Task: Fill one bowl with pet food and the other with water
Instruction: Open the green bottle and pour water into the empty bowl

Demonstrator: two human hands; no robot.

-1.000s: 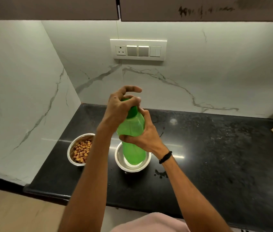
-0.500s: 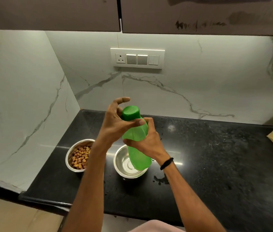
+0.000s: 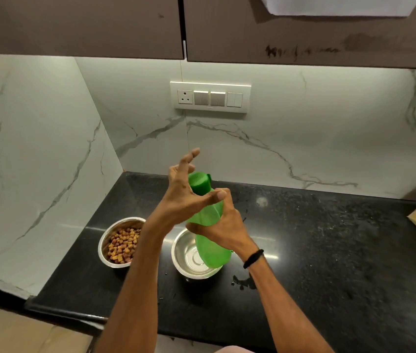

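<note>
The right hand [image 3: 223, 225] grips a green bottle [image 3: 208, 225] above the empty bowl [image 3: 191, 258] near the worktop's [image 3: 329, 250] front left corner. The left hand [image 3: 184, 197] hovers at the cap, fingers [image 3: 191, 155] spread. Beside it, a bowl of pet food [image 3: 120, 242].

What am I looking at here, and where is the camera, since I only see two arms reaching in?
There is no machine here. A person wears a wide-angle camera on the head, looking forward and down, so you see only their own arms. The right hand, with a black band at the wrist, grips a green bottle around its middle. The left hand is at the bottle's green cap, thumb on the bottle's shoulder, other fingers spread. On the black counter stand two steel bowls: the left bowl holds brown pet food, and the right bowl, under the bottle, looks empty of food; whether it holds water I cannot tell. A small wet patch lies beside it.
</note>
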